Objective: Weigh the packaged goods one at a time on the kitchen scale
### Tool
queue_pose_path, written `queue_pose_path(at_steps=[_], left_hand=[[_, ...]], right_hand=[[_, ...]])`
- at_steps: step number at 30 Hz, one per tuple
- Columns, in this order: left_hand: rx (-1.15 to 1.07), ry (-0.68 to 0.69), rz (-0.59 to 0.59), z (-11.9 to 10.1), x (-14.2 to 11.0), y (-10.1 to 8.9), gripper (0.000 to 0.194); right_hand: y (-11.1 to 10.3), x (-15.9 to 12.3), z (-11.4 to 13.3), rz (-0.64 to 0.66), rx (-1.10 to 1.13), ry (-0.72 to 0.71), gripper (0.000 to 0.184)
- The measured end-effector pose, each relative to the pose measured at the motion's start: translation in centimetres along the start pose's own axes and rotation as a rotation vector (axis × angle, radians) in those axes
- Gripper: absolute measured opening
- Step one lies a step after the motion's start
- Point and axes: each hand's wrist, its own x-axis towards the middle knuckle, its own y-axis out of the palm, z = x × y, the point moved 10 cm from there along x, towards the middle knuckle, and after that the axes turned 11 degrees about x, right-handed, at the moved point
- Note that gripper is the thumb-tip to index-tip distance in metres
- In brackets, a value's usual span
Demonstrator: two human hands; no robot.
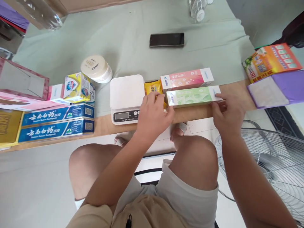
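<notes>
A green-and-white toothpaste box (pixel 192 96) lies along the table's front edge. My right hand (pixel 229 114) grips its right end, thumb at the near side and index finger on top. My left hand (pixel 154 115) has its fingers curled over a yellow soap packet (pixel 165 103), with the thumb close to the green box's left end; the fingers partly hide that packet. Another yellow soap packet (pixel 153 86) sits just behind. A pink toothpaste box (pixel 186 78) lies behind the green one. Left of my left hand is a white kitchen scale (pixel 127 91), its plate bare.
At left lie blue toothpaste boxes (pixel 57 129), a yellow soap box (pixel 75 87) and a Dove jar (pixel 96 69). A phone (pixel 167 40) and a clear bottle (pixel 198 11) are farther back. An orange box (pixel 270 61) and purple pack (pixel 277 88) lie right, above a floor fan (pixel 266 161).
</notes>
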Motion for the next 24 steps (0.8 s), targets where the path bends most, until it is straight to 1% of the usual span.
queue_pose_path(at_steps=[2, 3, 6, 7, 8, 11, 13, 14, 16, 18, 21, 24], left_hand=[[0.0, 0.012, 0.002, -0.1, -0.4, -0.2, 0.039], [0.004, 0.035, 0.004, -0.2, -0.8, -0.3, 0.046], [0.059, 0.142, 0.032, -0.6, -2.7, -0.4, 0.075], [0.095, 0.162, 0.045, -0.5, -3.4, -0.4, 0.078], [0.134, 0.168, 0.057, -0.2, -4.1, -0.4, 0.076], [0.208, 0.181, 0.071, 0.9, -5.3, -0.2, 0.051], [0.185, 0.227, 0.049, 1.0, -5.6, -0.1, 0.036], [0.162, 0.251, 0.024, 1.0, -5.6, -0.1, 0.033], [0.118, 0.281, -0.039, 0.8, -5.5, -0.2, 0.032], [0.086, 0.288, -0.083, 0.8, -5.3, -0.3, 0.036], [0.048, 0.289, -0.112, 0.8, -5.2, -0.2, 0.042], [0.017, 0.294, -0.134, 0.9, -5.3, -0.2, 0.043]], right_hand=[[0.3, 0.2, -0.1, 0.006, 0.001, 0.003, 0.042], [0.4, 0.2, -0.2, 0.006, 0.004, 0.005, 0.042], [0.7, 0.2, -0.8, -0.002, 0.026, 0.011, 0.042], [0.8, 0.1, -1.0, -0.004, 0.037, 0.012, 0.042], [0.8, 0.1, -1.2, -0.009, 0.047, 0.013, 0.043], [0.9, -0.2, -1.6, -0.029, 0.063, 0.007, 0.045], [1.0, -0.2, -1.7, -0.04, 0.065, 0.007, 0.044], [1.0, -0.1, -1.7, -0.042, 0.068, 0.011, 0.043], [1.0, 0.0, -1.7, -0.046, 0.075, 0.017, 0.043], [0.9, 0.2, -1.6, -0.052, 0.079, 0.021, 0.042], [0.8, 0.3, -1.5, -0.058, 0.075, 0.02, 0.042], [0.8, 0.1, -1.4, -0.055, 0.071, 0.017, 0.044]])
